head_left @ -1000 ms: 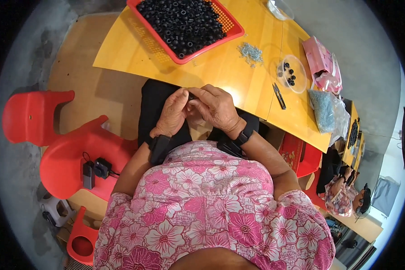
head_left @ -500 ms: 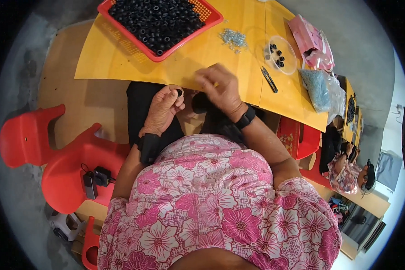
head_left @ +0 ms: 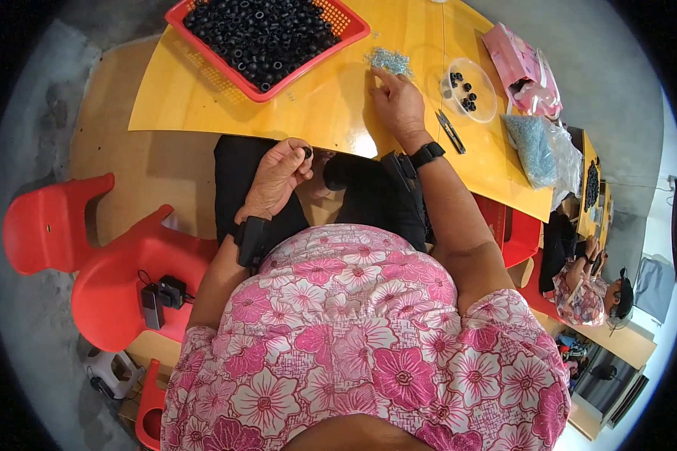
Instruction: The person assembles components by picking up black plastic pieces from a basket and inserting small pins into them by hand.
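My left hand [head_left: 277, 174] is closed at the table's near edge, pinching a small black ring-shaped part [head_left: 307, 152] between thumb and fingertips. Out over the yellow table [head_left: 323, 124], my right hand [head_left: 400, 107] reaches forward. Its index finger is stretched to the near edge of a pile of small, shiny, clear-bluish pieces [head_left: 390, 60], and the thumb is apart from it. Whether a fingertip touches a piece is too small to tell. To the left of the pile, a red plastic basket [head_left: 262, 96] holds a heap of similar black rings [head_left: 271, 45].
Right of my right hand stand a clear round bowl [head_left: 490, 114] with several black parts and dark thread snips [head_left: 450, 132]. Beyond lie a pink bag [head_left: 510, 60] and a plastic bag of bluish pieces [head_left: 530, 150]. Red chairs [head_left: 113, 293] stand at left; another person [head_left: 583, 289] sits at far right.
My right hand has moved from near my left hand forward and right to the pile of small pieces. The left hand still holds the black ring, barely shifted.
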`<action>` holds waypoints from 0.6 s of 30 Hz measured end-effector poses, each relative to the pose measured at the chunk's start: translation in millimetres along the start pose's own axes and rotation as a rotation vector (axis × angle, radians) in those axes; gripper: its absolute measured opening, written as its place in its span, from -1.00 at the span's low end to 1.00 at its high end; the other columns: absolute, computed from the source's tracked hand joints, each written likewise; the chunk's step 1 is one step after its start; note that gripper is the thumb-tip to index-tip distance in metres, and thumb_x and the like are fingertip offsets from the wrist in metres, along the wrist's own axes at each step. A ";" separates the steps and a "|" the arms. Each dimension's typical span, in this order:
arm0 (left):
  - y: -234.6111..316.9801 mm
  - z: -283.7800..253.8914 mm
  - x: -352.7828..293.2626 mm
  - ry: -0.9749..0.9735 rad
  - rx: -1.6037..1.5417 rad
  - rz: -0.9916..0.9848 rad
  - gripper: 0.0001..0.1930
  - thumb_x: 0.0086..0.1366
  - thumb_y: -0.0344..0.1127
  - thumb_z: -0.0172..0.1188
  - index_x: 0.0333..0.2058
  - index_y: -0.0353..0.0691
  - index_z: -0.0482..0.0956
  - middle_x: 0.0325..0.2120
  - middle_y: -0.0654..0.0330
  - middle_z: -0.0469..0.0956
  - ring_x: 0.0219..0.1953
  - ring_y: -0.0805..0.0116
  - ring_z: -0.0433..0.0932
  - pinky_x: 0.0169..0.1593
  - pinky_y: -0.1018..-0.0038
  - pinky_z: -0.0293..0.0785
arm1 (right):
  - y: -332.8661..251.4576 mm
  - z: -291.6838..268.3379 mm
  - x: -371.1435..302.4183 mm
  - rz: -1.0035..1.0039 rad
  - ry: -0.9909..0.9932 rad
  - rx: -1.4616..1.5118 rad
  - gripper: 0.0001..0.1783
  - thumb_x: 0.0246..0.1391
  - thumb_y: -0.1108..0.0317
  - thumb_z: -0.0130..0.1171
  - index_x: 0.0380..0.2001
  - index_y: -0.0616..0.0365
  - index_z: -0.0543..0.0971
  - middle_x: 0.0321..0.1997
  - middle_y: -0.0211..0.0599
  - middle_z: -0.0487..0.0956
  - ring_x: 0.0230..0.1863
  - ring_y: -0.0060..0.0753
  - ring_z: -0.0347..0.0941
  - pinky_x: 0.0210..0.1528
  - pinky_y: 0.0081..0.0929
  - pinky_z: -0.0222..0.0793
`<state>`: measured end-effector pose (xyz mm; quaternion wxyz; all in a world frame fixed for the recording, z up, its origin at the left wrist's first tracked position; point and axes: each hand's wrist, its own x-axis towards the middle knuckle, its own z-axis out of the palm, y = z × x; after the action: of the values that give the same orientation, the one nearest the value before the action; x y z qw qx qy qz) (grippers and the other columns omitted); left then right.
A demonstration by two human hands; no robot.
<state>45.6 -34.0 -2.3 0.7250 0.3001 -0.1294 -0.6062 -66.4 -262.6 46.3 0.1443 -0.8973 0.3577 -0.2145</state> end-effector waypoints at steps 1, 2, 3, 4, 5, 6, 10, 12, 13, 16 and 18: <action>0.2 -0.3 -0.1 0.001 0.001 -0.001 -0.77 0.24 -0.17 0.15 -0.23 -0.16 0.44 -0.46 0.32 0.36 -0.43 0.53 0.30 -0.28 0.56 0.34 | -3.8 -2.3 -1.1 0.019 0.004 0.016 -0.67 -0.12 0.37 0.17 -0.19 0.00 0.58 -0.50 -0.21 0.46 -0.47 -0.23 0.44 -0.37 -0.40 0.39; 0.3 -1.0 0.0 0.001 0.003 0.003 -0.77 0.24 -0.18 0.15 -0.23 -0.16 0.44 -0.46 0.32 0.36 -0.44 0.54 0.30 -0.28 0.56 0.34 | -5.6 -3.3 -2.4 0.038 0.007 0.032 -0.68 -0.12 0.37 0.17 -0.19 -0.01 0.59 -0.51 -0.21 0.46 -0.47 -0.23 0.44 -0.37 -0.41 0.38; 0.3 -1.7 0.1 0.000 0.004 0.007 -0.77 0.24 -0.18 0.15 -0.22 -0.16 0.44 -0.46 0.32 0.37 -0.44 0.54 0.31 -0.28 0.57 0.35 | -3.3 -2.8 -4.4 0.040 0.006 0.032 -0.68 -0.12 0.37 0.17 -0.19 -0.01 0.59 -0.51 -0.21 0.46 -0.47 -0.23 0.44 -0.37 -0.41 0.38; 0.2 -2.2 0.3 0.000 0.003 0.006 -0.77 0.24 -0.18 0.15 -0.22 -0.16 0.44 -0.46 0.32 0.37 -0.44 0.54 0.31 -0.28 0.57 0.35 | 2.0 -2.1 -7.2 0.011 -0.002 0.093 -0.71 -0.11 0.40 0.18 -0.21 0.01 0.60 -0.51 -0.23 0.47 -0.48 -0.26 0.44 -0.38 -0.45 0.37; 0.0 -2.9 0.6 0.000 0.000 0.006 -0.78 0.24 -0.18 0.15 -0.22 -0.16 0.44 -0.46 0.33 0.37 -0.44 0.55 0.31 -0.29 0.57 0.35 | 6.7 -1.4 -9.9 -0.018 -0.010 0.154 -0.73 -0.10 0.43 0.18 -0.24 0.03 0.61 -0.51 -0.25 0.47 -0.48 -0.30 0.44 -0.39 -0.48 0.36; -0.2 -3.7 0.9 0.000 -0.004 0.006 -0.78 0.24 -0.19 0.15 -0.22 -0.16 0.45 -0.46 0.33 0.36 -0.44 0.55 0.31 -0.29 0.57 0.35 | 11.3 -0.3 -12.4 -0.016 -0.012 0.152 -0.73 -0.10 0.43 0.18 -0.24 0.03 0.61 -0.51 -0.25 0.47 -0.48 -0.30 0.44 -0.39 -0.48 0.36; 0.7 -3.0 2.1 -0.005 -0.007 0.005 -0.79 0.24 -0.20 0.14 -0.22 -0.16 0.45 -0.46 0.33 0.37 -0.44 0.56 0.31 -0.29 0.58 0.35 | 16.9 1.1 -21.2 0.035 0.068 0.466 -0.82 -0.11 0.40 0.24 -0.33 0.06 0.63 -0.51 -0.25 0.45 -0.47 -0.35 0.43 -0.38 -0.53 0.37; 0.7 -2.5 1.6 -0.008 -0.014 0.008 -0.80 0.25 -0.22 0.14 -0.22 -0.16 0.46 -0.46 0.33 0.37 -0.44 0.56 0.31 -0.29 0.59 0.34 | 16.5 1.2 -23.6 0.114 0.111 0.581 -0.80 -0.13 0.43 0.26 -0.33 0.08 0.63 -0.51 -0.27 0.45 -0.47 -0.39 0.43 -0.37 -0.58 0.37; 0.9 -2.5 1.5 -0.008 -0.016 0.006 -0.80 0.25 -0.22 0.14 -0.22 -0.16 0.46 -0.46 0.33 0.37 -0.44 0.56 0.31 -0.29 0.59 0.34 | 17.1 0.2 -23.0 0.119 0.092 0.568 -0.80 -0.13 0.43 0.26 -0.33 0.09 0.63 -0.49 -0.27 0.46 -0.46 -0.39 0.44 -0.35 -0.58 0.38; 0.5 -3.8 0.7 -0.006 -0.006 0.001 -0.80 0.24 -0.22 0.14 -0.22 -0.16 0.46 -0.46 0.33 0.38 -0.45 0.56 0.31 -0.29 0.59 0.33 | 19.1 -0.2 -20.0 0.061 0.047 0.478 -0.80 -0.13 0.41 0.25 -0.33 0.11 0.63 -0.47 -0.26 0.48 -0.44 -0.35 0.45 -0.33 -0.56 0.39; -0.3 -5.1 0.9 -0.012 -0.018 0.005 -0.80 0.24 -0.22 0.15 -0.22 -0.17 0.46 -0.47 0.33 0.38 -0.45 0.55 0.31 -0.30 0.59 0.33 | 20.8 -0.6 -19.2 0.000 0.020 0.402 -0.80 -0.13 0.40 0.24 -0.33 0.11 0.63 -0.46 -0.24 0.49 -0.44 -0.32 0.46 -0.33 -0.53 0.40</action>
<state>48.4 -33.5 -6.6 0.7284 0.2896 -0.1293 -0.6073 -91.2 -263.7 32.8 0.3171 -0.8482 0.3089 -0.2907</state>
